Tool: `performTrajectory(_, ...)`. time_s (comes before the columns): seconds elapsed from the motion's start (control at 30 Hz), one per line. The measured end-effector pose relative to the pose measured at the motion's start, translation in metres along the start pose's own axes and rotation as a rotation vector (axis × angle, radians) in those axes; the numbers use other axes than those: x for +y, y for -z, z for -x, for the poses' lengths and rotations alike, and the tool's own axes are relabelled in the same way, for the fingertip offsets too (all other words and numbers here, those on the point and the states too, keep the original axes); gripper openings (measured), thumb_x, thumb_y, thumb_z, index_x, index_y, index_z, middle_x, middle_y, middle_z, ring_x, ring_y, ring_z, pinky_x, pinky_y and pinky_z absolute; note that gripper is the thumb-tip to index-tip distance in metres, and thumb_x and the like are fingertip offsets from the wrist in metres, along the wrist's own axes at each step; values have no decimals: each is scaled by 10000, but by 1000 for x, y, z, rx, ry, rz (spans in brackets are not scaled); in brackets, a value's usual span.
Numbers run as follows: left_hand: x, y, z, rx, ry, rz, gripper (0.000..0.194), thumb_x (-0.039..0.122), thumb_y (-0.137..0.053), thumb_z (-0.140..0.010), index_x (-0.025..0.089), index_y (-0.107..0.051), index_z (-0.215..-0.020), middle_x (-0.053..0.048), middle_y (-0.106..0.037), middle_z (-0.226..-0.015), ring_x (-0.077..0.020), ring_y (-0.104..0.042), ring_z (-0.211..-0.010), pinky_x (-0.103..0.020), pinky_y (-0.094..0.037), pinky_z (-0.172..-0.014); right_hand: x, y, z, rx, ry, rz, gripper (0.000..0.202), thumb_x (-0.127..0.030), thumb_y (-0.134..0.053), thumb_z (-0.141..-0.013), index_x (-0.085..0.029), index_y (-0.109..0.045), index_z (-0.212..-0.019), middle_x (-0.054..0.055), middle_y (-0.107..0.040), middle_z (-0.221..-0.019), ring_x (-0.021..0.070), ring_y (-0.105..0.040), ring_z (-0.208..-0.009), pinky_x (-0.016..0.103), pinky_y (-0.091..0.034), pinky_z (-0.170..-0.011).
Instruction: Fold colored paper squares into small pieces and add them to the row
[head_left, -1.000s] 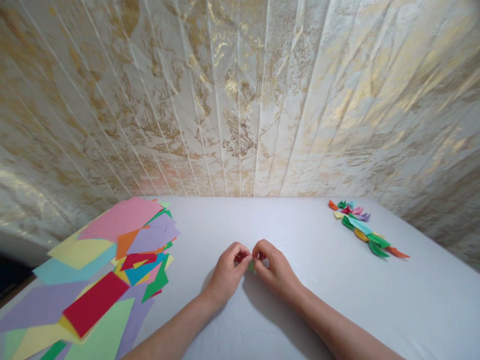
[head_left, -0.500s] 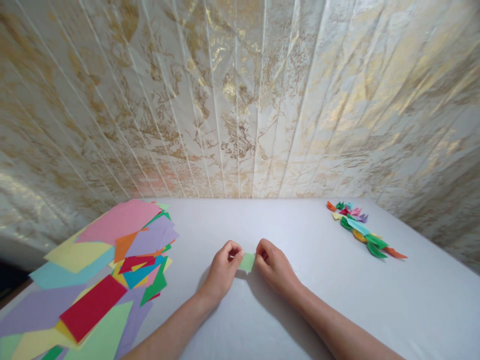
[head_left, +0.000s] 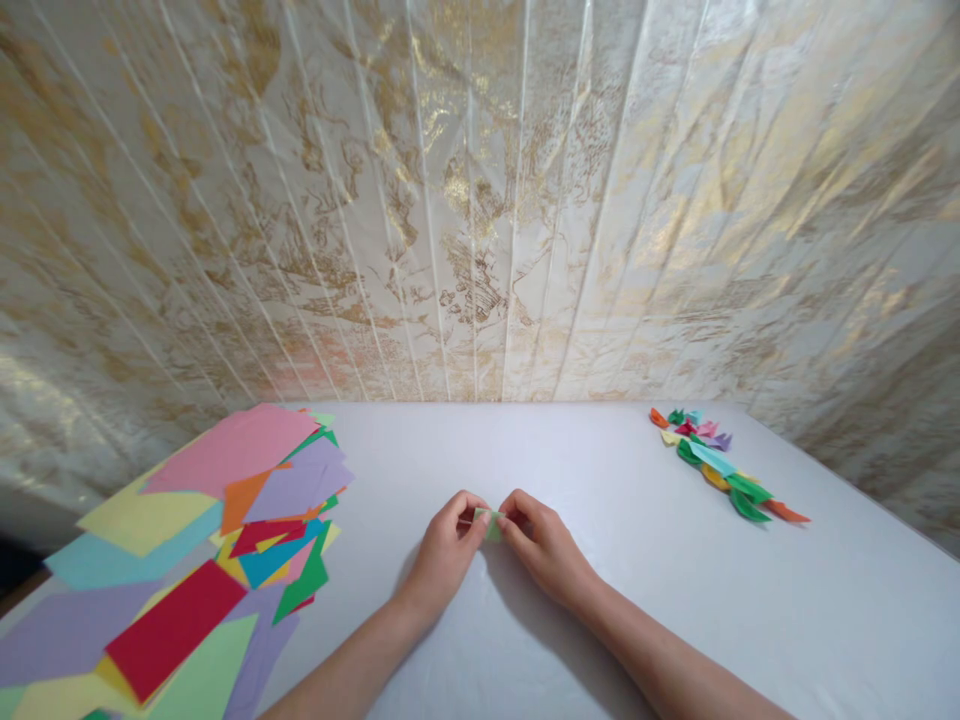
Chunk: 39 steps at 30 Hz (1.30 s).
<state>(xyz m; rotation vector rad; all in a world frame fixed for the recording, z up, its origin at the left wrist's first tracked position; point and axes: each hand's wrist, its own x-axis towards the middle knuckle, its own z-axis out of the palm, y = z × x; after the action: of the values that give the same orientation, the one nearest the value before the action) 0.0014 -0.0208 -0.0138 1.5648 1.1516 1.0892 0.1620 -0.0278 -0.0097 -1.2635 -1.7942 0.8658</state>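
A small light green paper point(head_left: 493, 529) is held between my two hands, low in the middle of the view. My left hand point(head_left: 448, 545) pinches its left side between thumb and fingers. On the right side, my right hand point(head_left: 541, 543) grips it with thumb and forefinger. The fingertips of both hands are close together, and they hide much of the paper.
Many coloured paper sheets point(head_left: 180, 630) lie overlapping on the left of the white table point(head_left: 420, 450). Several small folded paper pieces point(head_left: 742, 490) form a row at the back right. A gold-patterned curtain point(head_left: 480, 200) hangs behind the table.
My right hand has moved slightly left, and its thumb now presses on the green paper beside my left thumb. Less of the paper shows. The view has shifted a little.
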Motion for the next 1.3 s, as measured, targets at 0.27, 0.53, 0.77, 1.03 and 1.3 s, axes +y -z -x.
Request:
performTrajectory(0.27, 1, -3, 4, 14, -145, -206, 107, 194, -494, -837, 199, -565, -757, 6, -580, -757, -155, -545, -731, -259, -421, -688, -5, 3, 2, -38, 48, 118, 122, -150, -484, -839, -198, -537, -740, -19, -579, -726, 132, -522, -697, 239, -372, -654)
performTrajectory(0.53, -1, 1, -1, 69, -42, -129, 93, 222, -513, -806, 204, -539, -718, 14, -561, -698, -160, -541, -695, -261, -427, -675, -1, 9, -2, -14, -7, 22, 130, -166, -484, -828, -204, -500, -705, -33, -520, -672, 132, -485, -657, 241, -359, -623)
performTrajectory(0.77, -2, 4, -1, 51, -55, -91, 102, 273, -501, -862, 200, -568, -838, -5, -605, -793, -171, -572, -758, -272, -443, -714, 1, 10, -2, 6, -39, -64, 130, -207, -477, -834, -199, -496, -706, -41, -479, -635, 127, -451, -617, 237, -349, -586)
performTrajectory(1.03, -1, 1, 2, -101, -82, -149, 136, 239, -510, -867, 189, -590, -769, 6, -585, -742, -153, -534, -720, -250, -401, -683, 1, 3, 1, 11, 56, 21, 116, -133, -472, -802, -201, -565, -794, -12, -573, -759, 143, -522, -720, 253, -397, -675)
performTrajectory(1.3, 3, 1, 0, 16, -45, -81, 186, 300, -522, -858, 192, -564, -713, 18, -542, -683, -144, -508, -669, -245, -396, -637, 13, 10, -5, 113, -7, 107, 114, -143, -457, -797, -223, -537, -777, -11, -590, -734, 155, -527, -687, 263, -405, -658)
